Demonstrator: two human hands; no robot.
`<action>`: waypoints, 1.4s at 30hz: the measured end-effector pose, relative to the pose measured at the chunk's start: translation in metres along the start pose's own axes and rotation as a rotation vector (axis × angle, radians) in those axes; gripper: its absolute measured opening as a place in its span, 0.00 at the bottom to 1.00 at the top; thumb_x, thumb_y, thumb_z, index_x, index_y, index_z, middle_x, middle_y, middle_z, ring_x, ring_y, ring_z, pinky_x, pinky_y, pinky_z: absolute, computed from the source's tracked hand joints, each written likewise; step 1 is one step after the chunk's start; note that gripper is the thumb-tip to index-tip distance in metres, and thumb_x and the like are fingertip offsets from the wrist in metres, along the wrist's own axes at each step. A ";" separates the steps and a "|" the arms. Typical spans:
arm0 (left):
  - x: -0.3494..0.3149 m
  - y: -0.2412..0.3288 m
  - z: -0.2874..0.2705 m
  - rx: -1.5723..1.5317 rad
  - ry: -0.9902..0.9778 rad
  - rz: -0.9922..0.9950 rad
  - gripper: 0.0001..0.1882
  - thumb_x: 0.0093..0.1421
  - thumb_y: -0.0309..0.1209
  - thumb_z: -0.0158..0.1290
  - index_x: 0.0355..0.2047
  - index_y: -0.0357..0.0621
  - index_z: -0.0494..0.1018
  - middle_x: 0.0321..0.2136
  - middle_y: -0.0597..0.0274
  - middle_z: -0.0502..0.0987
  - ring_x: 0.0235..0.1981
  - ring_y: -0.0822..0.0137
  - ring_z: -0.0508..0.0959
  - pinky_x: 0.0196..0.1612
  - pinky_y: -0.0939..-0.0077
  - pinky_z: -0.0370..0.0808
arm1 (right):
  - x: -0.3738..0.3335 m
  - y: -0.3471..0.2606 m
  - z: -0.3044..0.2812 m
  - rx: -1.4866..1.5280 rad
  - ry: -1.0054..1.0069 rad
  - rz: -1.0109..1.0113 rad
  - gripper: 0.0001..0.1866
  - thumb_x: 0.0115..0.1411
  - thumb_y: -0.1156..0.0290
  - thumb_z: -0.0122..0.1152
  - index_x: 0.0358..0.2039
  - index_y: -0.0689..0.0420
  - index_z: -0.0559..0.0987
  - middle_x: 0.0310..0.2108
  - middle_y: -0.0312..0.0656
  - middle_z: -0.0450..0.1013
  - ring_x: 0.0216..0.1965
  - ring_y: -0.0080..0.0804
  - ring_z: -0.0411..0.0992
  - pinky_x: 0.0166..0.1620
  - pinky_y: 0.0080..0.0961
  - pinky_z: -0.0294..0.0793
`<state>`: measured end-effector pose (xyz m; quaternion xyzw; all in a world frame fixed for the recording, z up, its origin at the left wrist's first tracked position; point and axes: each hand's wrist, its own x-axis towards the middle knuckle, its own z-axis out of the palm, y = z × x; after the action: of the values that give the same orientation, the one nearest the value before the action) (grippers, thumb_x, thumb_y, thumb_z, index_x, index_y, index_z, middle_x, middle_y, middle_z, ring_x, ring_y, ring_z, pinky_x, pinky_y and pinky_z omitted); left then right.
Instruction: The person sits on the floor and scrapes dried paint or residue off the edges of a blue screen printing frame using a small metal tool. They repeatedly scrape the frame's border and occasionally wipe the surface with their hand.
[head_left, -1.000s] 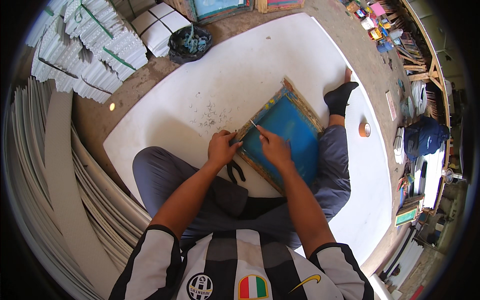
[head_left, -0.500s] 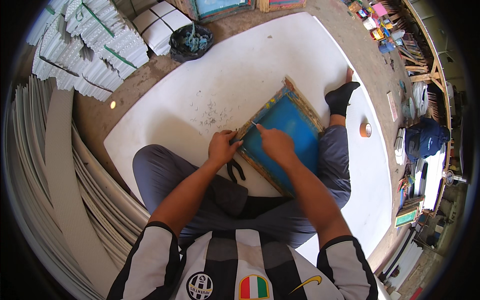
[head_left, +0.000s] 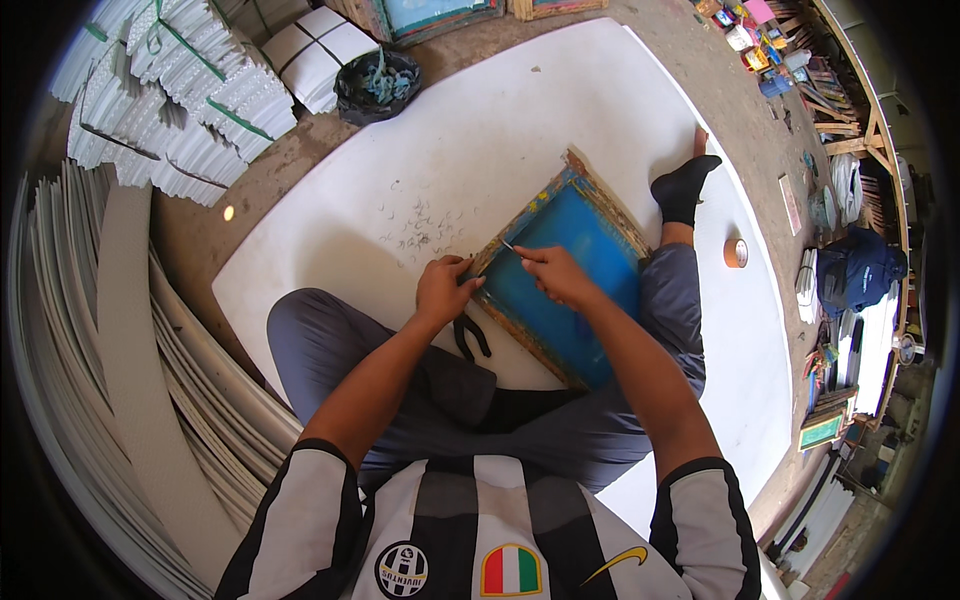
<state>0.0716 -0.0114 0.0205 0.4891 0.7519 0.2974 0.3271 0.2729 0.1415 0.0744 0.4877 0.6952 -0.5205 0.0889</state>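
Note:
A worn wooden frame (head_left: 612,209) with a blue panel (head_left: 585,228) inside it lies tilted across the white sheet between my legs. My left hand (head_left: 443,292) is closed at the frame's left edge, thumb and fingers pressed on the wood. In my right hand (head_left: 556,275), above the blue panel, is a thin metal tool (head_left: 507,244); most of it is hidden by my fingers. Its tip meets the inner side of the frame's upper-left rail. Black-handled pliers (head_left: 470,338) lie beside my left wrist, with their head hidden.
Small loose bits (head_left: 423,226), perhaps staples, are scattered on the white sheet (head_left: 590,90) left of the frame. A tape roll (head_left: 735,253) sits beyond my right leg. A black plastic bag (head_left: 378,85) stands at the far edge, near bundled white sheets (head_left: 180,95).
My right hand has turned slightly and its fingers have shifted on the thin tool, whose tip stays at the same rail. The left hand has hardly moved.

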 end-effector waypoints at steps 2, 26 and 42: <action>-0.001 0.001 -0.003 -0.026 -0.017 -0.007 0.24 0.59 0.42 0.66 0.52 0.44 0.83 0.50 0.55 0.82 0.51 0.49 0.78 0.55 0.59 0.76 | 0.002 0.013 0.014 -0.293 0.177 -0.359 0.24 0.73 0.63 0.55 0.69 0.42 0.72 0.24 0.41 0.73 0.15 0.28 0.65 0.20 0.31 0.65; -0.004 -0.001 0.001 -0.029 0.054 0.051 0.28 0.57 0.44 0.68 0.52 0.38 0.81 0.48 0.48 0.81 0.50 0.46 0.78 0.55 0.57 0.74 | -0.027 -0.037 0.011 -0.510 0.230 -0.011 0.21 0.73 0.62 0.50 0.64 0.40 0.77 0.42 0.46 0.83 0.43 0.51 0.80 0.46 0.47 0.79; -0.006 -0.006 0.002 0.019 0.074 0.040 0.25 0.58 0.43 0.67 0.53 0.44 0.82 0.48 0.55 0.81 0.50 0.50 0.77 0.54 0.59 0.75 | -0.016 -0.044 0.001 0.252 -0.019 0.315 0.25 0.73 0.64 0.53 0.70 0.47 0.70 0.38 0.47 0.83 0.40 0.39 0.82 0.40 0.40 0.80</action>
<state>0.0722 -0.0191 0.0157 0.4956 0.7565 0.3147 0.2883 0.2472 0.1323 0.1121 0.5928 0.5388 -0.5876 0.1143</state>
